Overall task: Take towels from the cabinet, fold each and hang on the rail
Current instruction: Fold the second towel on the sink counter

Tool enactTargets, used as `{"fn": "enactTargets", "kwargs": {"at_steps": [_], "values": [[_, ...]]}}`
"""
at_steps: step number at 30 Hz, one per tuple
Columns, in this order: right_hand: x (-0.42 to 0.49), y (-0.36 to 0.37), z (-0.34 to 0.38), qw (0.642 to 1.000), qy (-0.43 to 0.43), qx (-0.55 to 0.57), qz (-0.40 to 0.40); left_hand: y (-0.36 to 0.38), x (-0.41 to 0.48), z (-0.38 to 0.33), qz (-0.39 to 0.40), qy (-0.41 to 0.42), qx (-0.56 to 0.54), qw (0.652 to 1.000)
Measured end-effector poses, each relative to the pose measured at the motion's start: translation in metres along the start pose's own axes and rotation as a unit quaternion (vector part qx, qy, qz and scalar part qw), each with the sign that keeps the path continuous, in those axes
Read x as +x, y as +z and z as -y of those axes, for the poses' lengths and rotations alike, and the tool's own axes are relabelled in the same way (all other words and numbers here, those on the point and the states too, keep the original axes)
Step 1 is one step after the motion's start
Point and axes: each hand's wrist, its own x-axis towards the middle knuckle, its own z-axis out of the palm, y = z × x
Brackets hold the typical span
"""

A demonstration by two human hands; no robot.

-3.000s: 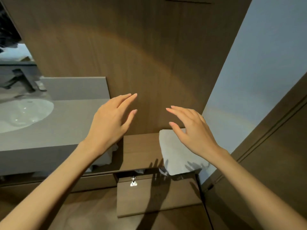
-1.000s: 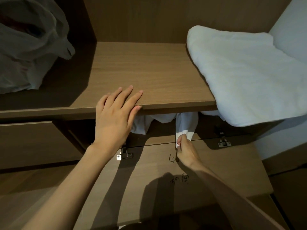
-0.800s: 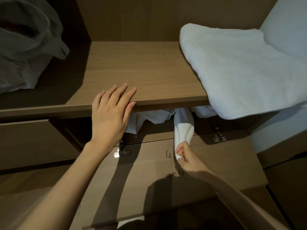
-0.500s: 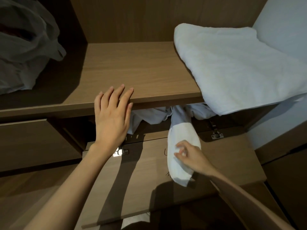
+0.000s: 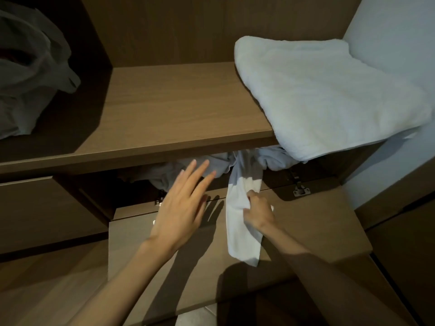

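Note:
A white towel (image 5: pixel 240 222) hangs out of the cabinet opening (image 5: pixel 131 187) under the wooden shelf, draped over the flipped-down cabinet door (image 5: pixel 313 222). My right hand (image 5: pixel 259 212) is closed on this towel near its middle. More crumpled white towels (image 5: pixel 273 158) lie inside the opening, partly hidden by the shelf. My left hand (image 5: pixel 183 205) hovers open with fingers spread, in front of the opening and just left of the held towel. A folded white towel (image 5: pixel 324 95) lies on the right end of the shelf, overhanging its front edge.
The wooden shelf (image 5: pixel 179 109) runs across the middle. A grey plastic bag (image 5: pixel 28 71) sits in the dark compartment at upper left. A closed drawer front (image 5: pixel 44 208) is at left. A pale wall (image 5: pixel 395 31) stands at right.
My left hand has lifted off the shelf edge and dropped in front of the opening. My right hand has drawn the towel farther out and regripped it higher.

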Motion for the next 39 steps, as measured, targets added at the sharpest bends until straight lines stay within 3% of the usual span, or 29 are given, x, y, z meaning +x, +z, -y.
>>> {"fn": "enactTargets", "kwargs": {"at_steps": [3,6,8,11,13,14,17,19,22,27,32,37,39], "values": [[-0.045,-0.022,0.01,0.991,-0.079,0.084,0.074,0.023,0.007,-0.01,0.064,-0.072,-0.082,0.992],[-0.084,-0.041,0.01,0.968,-0.161,0.135,0.139,0.046,0.021,-0.015,0.143,-0.165,-0.178,0.959],[-0.1,-0.052,0.006,0.959,-0.185,0.132,0.17,0.059,0.028,-0.019,0.184,-0.262,-0.296,0.9],[-0.109,-0.054,-0.003,0.96,-0.168,0.095,0.203,0.076,0.031,-0.031,0.238,-0.395,-0.473,0.751],[-0.108,-0.047,-0.011,0.958,-0.171,0.075,0.219,0.091,0.026,-0.032,0.259,-0.42,-0.497,0.714],[-0.107,-0.044,-0.014,0.954,-0.175,0.071,0.231,0.098,0.022,-0.029,0.267,-0.416,-0.477,0.727],[-0.105,-0.041,-0.016,0.949,-0.158,0.074,0.261,0.117,0.007,-0.018,0.268,-0.361,-0.339,0.826],[-0.097,-0.043,-0.014,0.957,-0.122,0.098,0.243,0.121,-0.001,-0.017,0.271,-0.361,-0.332,0.828],[-0.079,-0.047,-0.016,0.969,-0.067,0.192,0.139,0.126,-0.007,-0.022,0.286,-0.357,-0.339,0.822],[-0.043,-0.056,-0.021,0.987,-0.066,0.143,0.017,0.14,-0.009,-0.039,0.281,-0.293,-0.25,0.879],[-0.017,-0.055,-0.025,0.996,-0.079,0.033,0.028,0.152,-0.012,-0.034,0.328,-0.205,-0.165,0.907],[0.008,-0.038,-0.035,0.989,-0.052,-0.107,0.092,0.142,-0.017,-0.024,0.337,-0.136,-0.21,0.908],[0.005,-0.034,-0.034,0.988,-0.054,-0.124,0.079,0.129,-0.017,-0.016,0.327,-0.137,-0.222,0.908]]}}
